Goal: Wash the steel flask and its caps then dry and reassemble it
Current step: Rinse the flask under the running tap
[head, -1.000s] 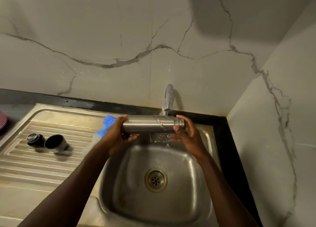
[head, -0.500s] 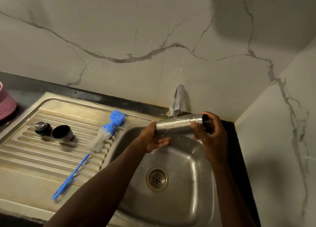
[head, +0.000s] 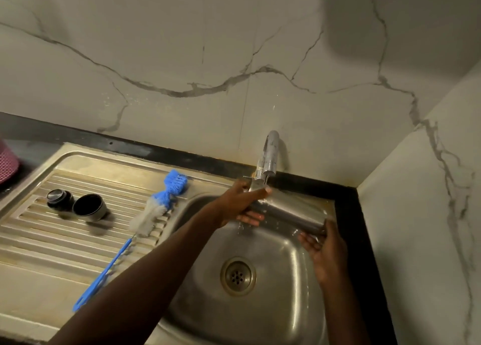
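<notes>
The steel flask (head: 294, 210) lies slanted under the tap (head: 269, 152), its right end lower, and water runs over it. My left hand (head: 240, 201) grips its upper left end just below the spout. My right hand (head: 324, 248) cups the lower right end between thumb and fingers, palm up. Two caps stand on the drainboard at the left: a dark stopper (head: 59, 199) and a steel cup cap (head: 89, 207) with its opening up.
A blue bottle brush (head: 156, 209) lies along the drainboard (head: 52, 240) beside the basin. The sink basin (head: 197, 305) has a drain (head: 238, 275) in the middle. A pink basket (head: 7, 162) shows at the left edge. Walls close the back and right.
The flask has tipped from nearly level to sloping down to the right. My right hand slid from the raised right end down to under the lowered end.
</notes>
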